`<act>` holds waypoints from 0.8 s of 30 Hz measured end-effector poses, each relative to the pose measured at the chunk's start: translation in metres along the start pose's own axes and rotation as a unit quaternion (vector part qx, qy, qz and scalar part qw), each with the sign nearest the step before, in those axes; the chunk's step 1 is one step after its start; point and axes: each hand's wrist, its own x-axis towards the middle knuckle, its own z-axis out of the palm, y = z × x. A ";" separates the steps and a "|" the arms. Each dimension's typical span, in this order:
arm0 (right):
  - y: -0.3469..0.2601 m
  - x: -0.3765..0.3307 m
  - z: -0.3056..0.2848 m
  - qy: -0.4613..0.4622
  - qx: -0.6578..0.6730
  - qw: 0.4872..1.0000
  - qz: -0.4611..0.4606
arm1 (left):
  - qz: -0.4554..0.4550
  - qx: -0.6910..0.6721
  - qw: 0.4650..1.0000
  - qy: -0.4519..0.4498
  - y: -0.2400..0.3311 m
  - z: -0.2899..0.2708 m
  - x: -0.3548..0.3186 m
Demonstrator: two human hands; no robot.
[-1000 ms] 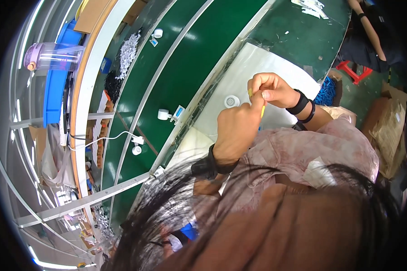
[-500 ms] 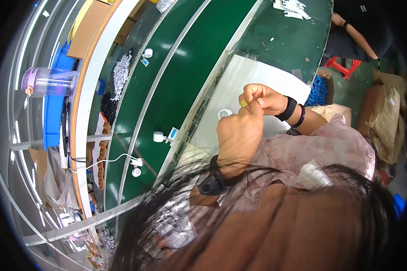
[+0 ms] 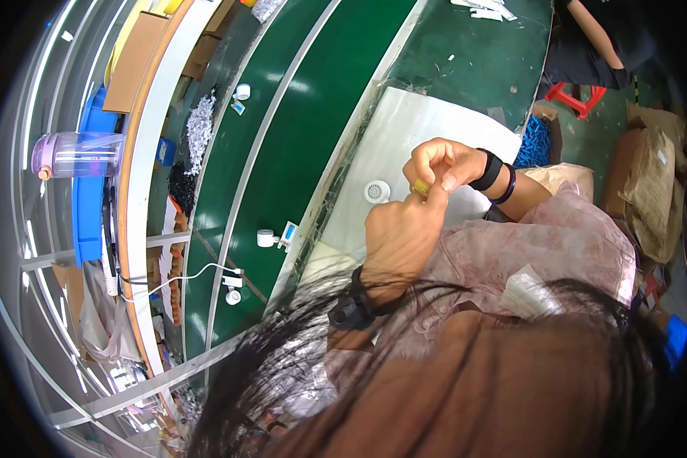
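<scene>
My hands meet above a white sheet (image 3: 404,126) on the bench. Between them a small yellow piece (image 3: 420,186) shows, pinched at the fingertips of my right hand (image 3: 452,164), which wears black bands at its wrist. My left hand (image 3: 404,233), back toward me and a black watch on its wrist, is closed against it with the thumb near the piece; what its fingers grip is hidden. On the sheet, just left of the hands, lies a white round part (image 3: 376,191) with a slotted grille.
A green conveyor belt (image 3: 298,153) runs along the left, carrying several small white devices (image 3: 266,238). Beyond it stand a clear bottle (image 3: 76,155) and a blue bin (image 3: 90,221). White pieces (image 3: 490,9) lie farther up the bench. At right are a box of blue parts (image 3: 537,145), a red stool (image 3: 576,99) and another person's arm (image 3: 597,34).
My right fingers have shifted slightly, and more of the yellow piece shows between the hands. The whole view has moved a little.
</scene>
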 end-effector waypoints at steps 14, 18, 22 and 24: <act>-0.002 0.003 0.009 0.024 -0.059 0.998 0.007 | 0.041 -0.123 0.991 0.044 -0.015 0.005 -0.007; -0.005 0.004 0.014 0.018 -0.095 0.995 0.035 | 0.021 -0.142 0.988 0.051 -0.016 0.008 -0.007; 0.008 0.002 0.011 -0.019 -0.115 0.993 0.022 | 0.011 -0.194 0.981 0.029 -0.022 0.014 -0.017; 0.013 0.001 0.010 -0.020 -0.093 0.994 0.057 | 0.004 -0.212 0.977 0.035 -0.024 0.019 -0.022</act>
